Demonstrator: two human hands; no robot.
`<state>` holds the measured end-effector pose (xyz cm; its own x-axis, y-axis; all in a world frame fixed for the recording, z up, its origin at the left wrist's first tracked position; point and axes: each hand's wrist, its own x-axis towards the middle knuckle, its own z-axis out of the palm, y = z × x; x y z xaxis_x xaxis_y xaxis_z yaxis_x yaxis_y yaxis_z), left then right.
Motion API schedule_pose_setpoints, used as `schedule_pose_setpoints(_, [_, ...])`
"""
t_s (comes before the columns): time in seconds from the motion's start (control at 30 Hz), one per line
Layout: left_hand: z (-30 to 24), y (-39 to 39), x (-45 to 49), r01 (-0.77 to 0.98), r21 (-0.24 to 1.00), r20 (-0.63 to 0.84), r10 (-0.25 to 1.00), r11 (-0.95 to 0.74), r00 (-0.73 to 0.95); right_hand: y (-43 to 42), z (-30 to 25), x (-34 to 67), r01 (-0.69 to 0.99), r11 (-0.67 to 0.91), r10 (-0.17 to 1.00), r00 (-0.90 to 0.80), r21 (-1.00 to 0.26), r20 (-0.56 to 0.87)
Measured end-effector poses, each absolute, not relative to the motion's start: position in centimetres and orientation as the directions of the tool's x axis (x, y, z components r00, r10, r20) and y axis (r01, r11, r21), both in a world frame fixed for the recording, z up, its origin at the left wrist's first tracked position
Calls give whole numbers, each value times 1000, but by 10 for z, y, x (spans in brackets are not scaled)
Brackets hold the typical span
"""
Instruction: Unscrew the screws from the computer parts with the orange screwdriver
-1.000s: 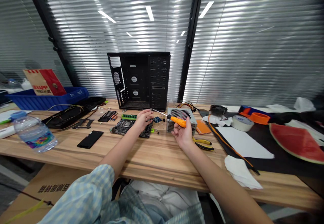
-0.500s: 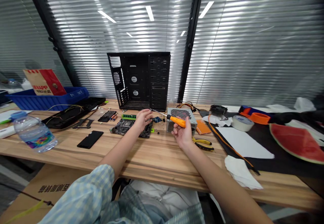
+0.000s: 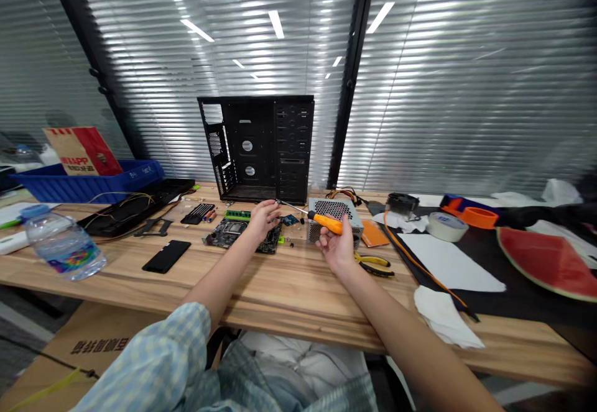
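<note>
My right hand (image 3: 336, 244) is closed round the orange handle of a screwdriver (image 3: 328, 222), whose shaft points left and slightly up. At the shaft's tip, my left hand (image 3: 265, 220) has its fingers drawn together; whatever they pinch is too small to make out. Beneath the left hand lies a motherboard (image 3: 228, 233) with a green memory stick (image 3: 237, 215), partly covered by the hand and forearm. A grey metal power supply (image 3: 333, 207) stands just behind the right hand. The open black computer case (image 3: 256, 151) stands upright behind both hands.
Yellow-black pliers (image 3: 374, 264) lie right of my right hand. A small blue circuit board (image 3: 290, 220) and loose bits sit between the hands. Leftward are a black phone-like slab (image 3: 166, 256), a water bottle (image 3: 65, 247) and a blue bin (image 3: 93, 183). A tape roll (image 3: 446, 226) is rightward.
</note>
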<state>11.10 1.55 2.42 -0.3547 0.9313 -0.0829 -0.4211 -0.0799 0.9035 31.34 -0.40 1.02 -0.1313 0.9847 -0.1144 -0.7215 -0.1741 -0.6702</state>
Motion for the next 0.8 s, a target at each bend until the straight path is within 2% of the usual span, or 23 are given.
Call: schedule_pose_setpoints(0.8, [24,16,112,-421,903,-66,942,-84,-330,-2,10,315,-733,-188,982,-125,-654,-142])
